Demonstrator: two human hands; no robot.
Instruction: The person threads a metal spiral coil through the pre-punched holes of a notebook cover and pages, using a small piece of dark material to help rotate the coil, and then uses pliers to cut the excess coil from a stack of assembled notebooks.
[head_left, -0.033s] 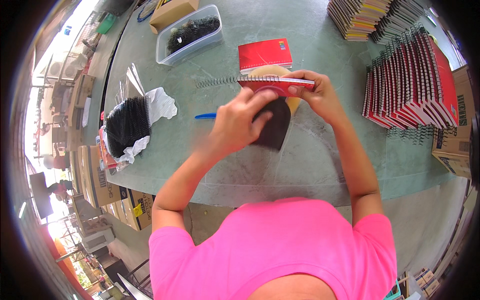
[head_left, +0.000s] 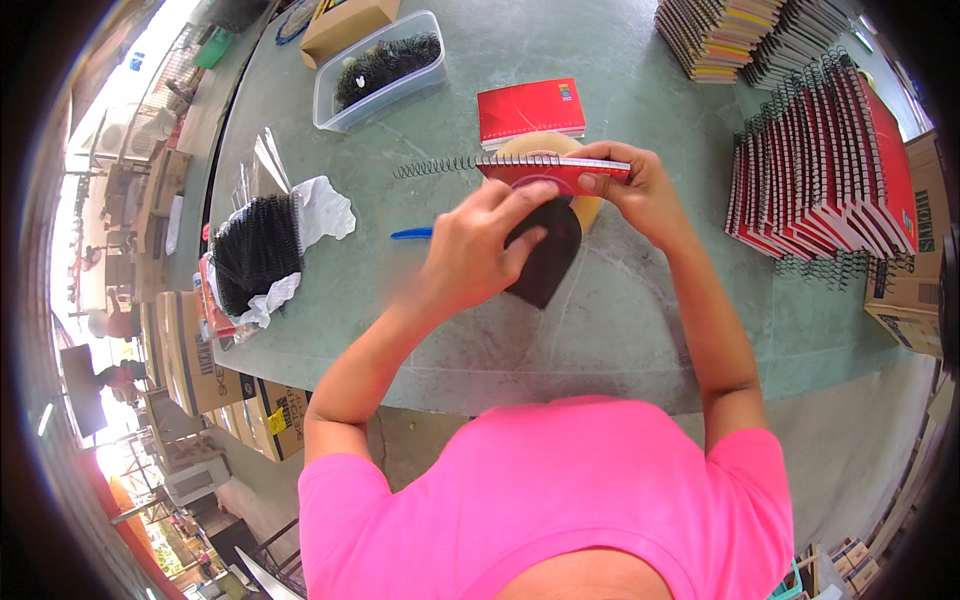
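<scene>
My right hand [head_left: 635, 190] grips the right end of a red notebook [head_left: 600, 168], held spine up, thumb on the near cover. A dark wire coil [head_left: 435, 166] runs along its spine and sticks out well past the left end. My left hand [head_left: 488, 235] is bent against the near cover, fingertips by the spine. Between its fingers and thumb is a dark flat piece [head_left: 555, 262] with a rounded top, hanging below the notebook; my fingers partly cover it. Behind the notebook lies a yellowish ring-like thing [head_left: 545, 143], mostly hidden.
Another red notebook [head_left: 530, 110] lies beyond. A clear tub [head_left: 330, 112] holds dark coils. At left lie more black coils [head_left: 258, 245] on white wrapping and a blue pen-like tool [head_left: 411, 233]. Coil-bound notebooks [head_left: 820, 170] pile up at right, beside a cardboard box [head_left: 905, 290].
The lower end of the dark flat piece has shifted slightly toward me and left. My hands and the notebook stay almost where they were.
</scene>
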